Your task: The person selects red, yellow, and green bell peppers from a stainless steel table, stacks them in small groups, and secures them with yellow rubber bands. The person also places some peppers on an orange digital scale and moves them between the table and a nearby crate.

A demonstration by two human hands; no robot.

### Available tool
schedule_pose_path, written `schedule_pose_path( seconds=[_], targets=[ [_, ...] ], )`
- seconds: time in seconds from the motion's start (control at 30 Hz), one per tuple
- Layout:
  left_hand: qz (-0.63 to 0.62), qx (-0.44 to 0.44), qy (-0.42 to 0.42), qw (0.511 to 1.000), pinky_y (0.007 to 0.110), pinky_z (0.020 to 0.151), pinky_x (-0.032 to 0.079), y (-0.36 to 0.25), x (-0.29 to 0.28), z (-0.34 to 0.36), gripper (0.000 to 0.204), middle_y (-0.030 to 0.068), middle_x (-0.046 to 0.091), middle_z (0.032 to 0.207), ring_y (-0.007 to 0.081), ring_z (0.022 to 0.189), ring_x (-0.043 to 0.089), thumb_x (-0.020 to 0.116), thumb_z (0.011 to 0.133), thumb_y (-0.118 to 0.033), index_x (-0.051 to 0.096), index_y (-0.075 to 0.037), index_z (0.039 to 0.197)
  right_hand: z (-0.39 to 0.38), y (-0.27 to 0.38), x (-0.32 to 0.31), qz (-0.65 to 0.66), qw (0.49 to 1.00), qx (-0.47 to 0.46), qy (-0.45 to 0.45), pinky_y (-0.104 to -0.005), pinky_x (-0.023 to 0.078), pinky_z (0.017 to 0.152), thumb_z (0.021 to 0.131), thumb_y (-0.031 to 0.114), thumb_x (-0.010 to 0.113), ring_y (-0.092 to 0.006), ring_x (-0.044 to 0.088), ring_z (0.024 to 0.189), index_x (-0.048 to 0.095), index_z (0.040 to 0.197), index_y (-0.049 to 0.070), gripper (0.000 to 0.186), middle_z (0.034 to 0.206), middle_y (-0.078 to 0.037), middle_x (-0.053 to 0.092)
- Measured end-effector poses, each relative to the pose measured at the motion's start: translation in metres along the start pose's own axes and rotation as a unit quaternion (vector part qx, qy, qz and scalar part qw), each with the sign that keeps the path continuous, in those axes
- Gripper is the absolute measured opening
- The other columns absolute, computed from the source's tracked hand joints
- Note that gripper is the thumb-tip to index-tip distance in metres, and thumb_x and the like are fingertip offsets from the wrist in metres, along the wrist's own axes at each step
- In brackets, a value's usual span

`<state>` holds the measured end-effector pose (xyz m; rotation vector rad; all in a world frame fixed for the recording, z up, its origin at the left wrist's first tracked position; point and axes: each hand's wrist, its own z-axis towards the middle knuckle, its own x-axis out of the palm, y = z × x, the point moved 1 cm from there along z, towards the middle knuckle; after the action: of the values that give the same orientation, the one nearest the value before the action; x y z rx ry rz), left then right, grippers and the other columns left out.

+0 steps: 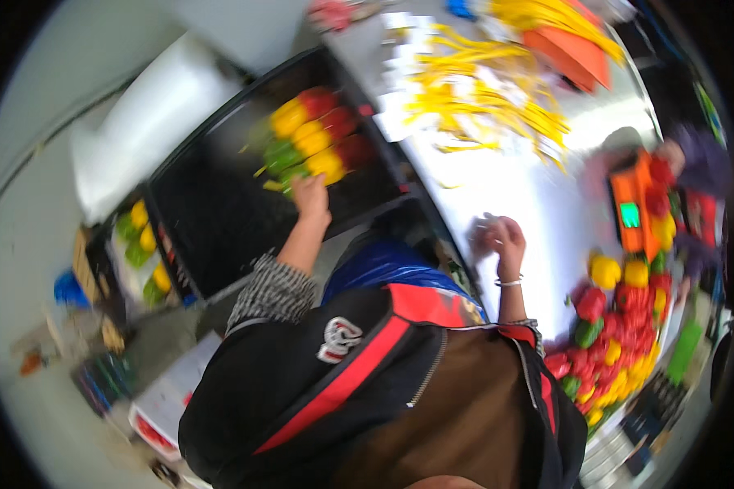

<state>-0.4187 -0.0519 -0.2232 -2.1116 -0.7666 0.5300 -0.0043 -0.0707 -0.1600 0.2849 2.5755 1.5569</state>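
My left hand [310, 196] reaches into a black crate [212, 212] on the left. Its fingers close on the near end of a row of bell peppers [326, 164], at the yellow and green ones; the fingertips are partly hidden. Beside that row lie more bell peppers in rows, green, yellow and red. Over the bright metal table my right hand [509, 236] hovers with loosely bent fingers, slightly blurred. Nothing shows in it, and a dark reflection lies beside the fingertips. A pale bracelet circles that wrist.
Yellow strips with white tags [481, 90] spread over the table's far end, near an orange sheet [575, 57]. At the right are an orange scale [630, 213], a co-worker's sleeve [701, 163] and a heap of peppers [612, 350]. A lower crate [143, 277] holds peppers at far left.
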Motion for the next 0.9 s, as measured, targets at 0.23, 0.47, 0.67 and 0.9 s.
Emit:
schedule_pose_path(
  seconds=[0.23, 0.47, 0.67, 0.9],
  targets=[
    [0.09, 0.173, 0.492, 0.849, 0.036, 0.086, 0.051, -0.16, 0.146, -0.162, 0.053, 0.0155, 0.055, 0.127, 0.0252, 0.113, 0.056, 0.055, 0.097, -0.018, 0.036, -0.002, 0.143, -0.045, 0.127, -0.064, -0.136, 0.956, -0.11, 0.237, -0.0313, 0.052, 0.087, 0.088, 0.015, 0.067, -0.014, 0.06, 0.098, 0.059, 0.119, 0.003, 0.035, 0.11, -0.005, 0.064],
    [0.413, 0.287, 0.731, 0.462, 0.045, 0.092, 0.052, -0.088, 0.366, -0.29, 0.088, 0.0229, 0.049, 0.135, 0.0353, 0.126, 0.048, 0.078, 0.076, -0.029, 0.032, -0.005, 0.147, -0.094, 0.143, -0.243, -0.232, 0.951, -0.184, -0.091, -0.0355, 0.046, 0.096, 0.081, 0.024, 0.075, -0.0247, 0.057, 0.111, 0.055, 0.127, 0.006, 0.053, 0.123, -0.012, 0.059],
    [0.419, 0.447, 0.697, 0.372, 0.041, 0.108, 0.038, 0.021, 0.488, -0.396, 0.108, 0.0224, 0.033, 0.146, 0.037, 0.133, 0.038, 0.088, 0.062, -0.029, 0.028, -0.005, 0.148, -0.079, 0.056, -0.373, -0.38, 0.857, -0.098, -0.335, -0.0397, 0.047, 0.094, 0.066, 0.028, 0.083, -0.0346, 0.056, 0.11, 0.049, 0.133, 0.008, 0.078, 0.118, -0.017, 0.059],
    [0.475, 0.543, 0.656, 0.221, 0.043, 0.105, 0.041, 0.082, 0.558, -0.456, 0.114, 0.0184, 0.026, 0.15, 0.0388, 0.134, 0.034, 0.09, 0.054, -0.022, 0.027, -0.017, 0.149, -0.032, 0.051, -0.354, -0.484, 0.776, -0.092, -0.394, -0.0402, 0.045, 0.078, 0.061, 0.038, 0.083, -0.0271, 0.06, 0.092, 0.053, 0.128, 0.011, 0.079, 0.102, -0.01, 0.06]
  ],
)
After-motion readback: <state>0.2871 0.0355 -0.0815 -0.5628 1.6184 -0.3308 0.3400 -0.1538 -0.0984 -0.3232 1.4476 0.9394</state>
